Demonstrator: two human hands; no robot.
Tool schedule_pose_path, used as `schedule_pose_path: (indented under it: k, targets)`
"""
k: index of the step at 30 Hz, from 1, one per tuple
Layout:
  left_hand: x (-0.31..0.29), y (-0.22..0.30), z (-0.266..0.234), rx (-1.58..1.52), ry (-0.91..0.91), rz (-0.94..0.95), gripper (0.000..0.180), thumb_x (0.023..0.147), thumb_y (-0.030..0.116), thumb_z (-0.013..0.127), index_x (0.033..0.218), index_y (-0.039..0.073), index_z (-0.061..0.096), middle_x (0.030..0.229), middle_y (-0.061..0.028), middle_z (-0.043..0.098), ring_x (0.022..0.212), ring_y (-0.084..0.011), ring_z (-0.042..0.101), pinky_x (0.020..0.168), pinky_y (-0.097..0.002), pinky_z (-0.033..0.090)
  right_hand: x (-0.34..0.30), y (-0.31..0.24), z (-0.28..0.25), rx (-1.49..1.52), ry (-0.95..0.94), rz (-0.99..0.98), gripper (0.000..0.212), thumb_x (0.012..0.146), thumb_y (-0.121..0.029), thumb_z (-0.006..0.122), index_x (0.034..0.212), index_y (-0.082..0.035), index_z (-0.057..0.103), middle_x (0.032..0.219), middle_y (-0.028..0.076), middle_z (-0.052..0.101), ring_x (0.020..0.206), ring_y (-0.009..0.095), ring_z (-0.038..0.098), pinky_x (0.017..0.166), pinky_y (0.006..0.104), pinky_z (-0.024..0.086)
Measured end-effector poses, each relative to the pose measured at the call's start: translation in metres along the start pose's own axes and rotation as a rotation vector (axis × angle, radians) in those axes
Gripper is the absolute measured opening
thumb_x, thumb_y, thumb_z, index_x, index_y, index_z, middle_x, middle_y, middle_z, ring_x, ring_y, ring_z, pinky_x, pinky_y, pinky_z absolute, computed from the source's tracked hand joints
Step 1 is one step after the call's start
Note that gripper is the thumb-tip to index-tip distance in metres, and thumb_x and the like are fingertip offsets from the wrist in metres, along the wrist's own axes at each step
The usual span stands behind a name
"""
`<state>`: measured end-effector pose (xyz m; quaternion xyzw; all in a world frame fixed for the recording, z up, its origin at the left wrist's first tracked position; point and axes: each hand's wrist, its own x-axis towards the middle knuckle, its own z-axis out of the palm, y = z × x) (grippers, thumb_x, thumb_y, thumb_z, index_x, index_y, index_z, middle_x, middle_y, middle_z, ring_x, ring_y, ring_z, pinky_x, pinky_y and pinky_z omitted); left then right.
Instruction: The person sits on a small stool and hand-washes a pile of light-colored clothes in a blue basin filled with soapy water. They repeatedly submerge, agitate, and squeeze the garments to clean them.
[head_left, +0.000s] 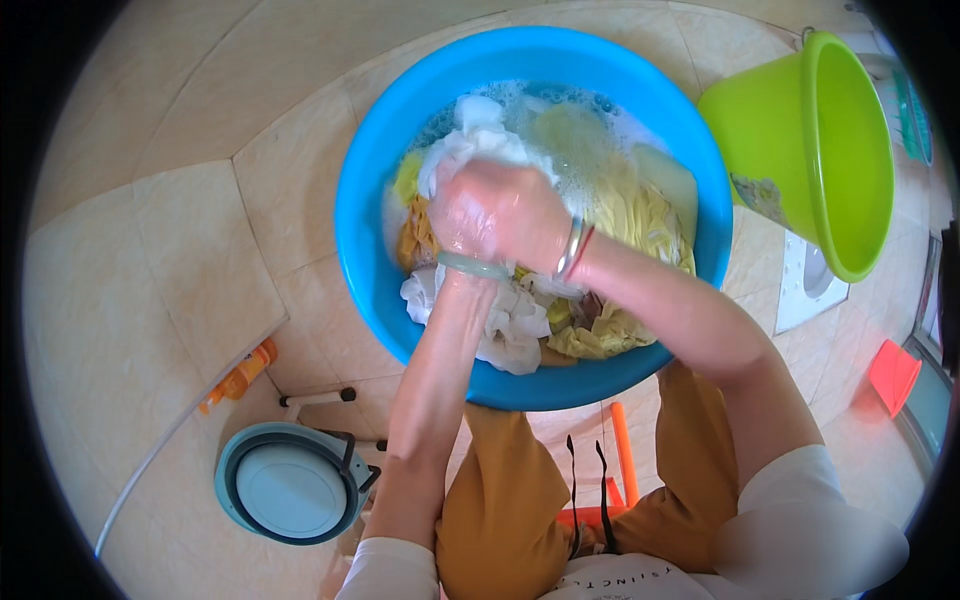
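A large blue basin point(350, 230) of sudsy water and wet laundry stands in front of me. My left hand point(462, 212) and my right hand point(525, 215) press together over it, closed on a wet white cloth point(482, 145) that bulges out beyond them. Motion smears the fingers a little. Beside and below the hands lie more white fabric point(515, 335), a pale yellow garment point(640, 225) and an orange-brown piece point(416, 238). A green bangle circles my left wrist; a silver bangle and a red cord circle my right.
A lime green bucket point(765, 130) lies tipped at the right, by a white floor fixture point(812, 280). Farther right is a red plastic piece point(893, 377). At the left are a grey-blue collapsible basin point(290, 490), an orange bottle point(245, 370) and a thin pale hose point(165, 442).
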<state>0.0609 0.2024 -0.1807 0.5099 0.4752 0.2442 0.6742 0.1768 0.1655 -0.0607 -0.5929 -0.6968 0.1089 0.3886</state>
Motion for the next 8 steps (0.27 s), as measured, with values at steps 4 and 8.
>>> schedule_pose_path:
  k: [4, 8]
  targets:
    - [-0.027, 0.093, 0.060, -0.540, 0.327, -0.209, 0.034, 0.090, 0.024, 0.049, 0.115, 0.001, 0.055, 0.104, -0.0053, 0.059, 0.091, -0.0150, 0.058, 0.079, -0.0284, 0.048, -0.024, 0.067, 0.007, 0.005, -0.163, 0.410, 0.007, 0.077, -0.012, 0.055, 0.082, -0.011, 0.060, 0.083, 0.010, 0.061, 0.078, 0.026, 0.062, 0.058, 0.0390, 0.053]
    - [-0.015, 0.065, 0.033, -0.496, 0.293, -0.277, 0.048, 0.090, 0.032, 0.055, 0.130, 0.007, 0.044, 0.118, -0.0056, 0.053, 0.109, -0.0152, 0.050, 0.093, -0.0355, 0.042, -0.035, 0.119, 0.043, -0.195, -0.290, 0.473, 0.023, 0.085, -0.022, 0.056, 0.104, -0.012, 0.065, 0.096, 0.018, 0.065, 0.092, 0.027, 0.064, 0.068, 0.0332, 0.053]
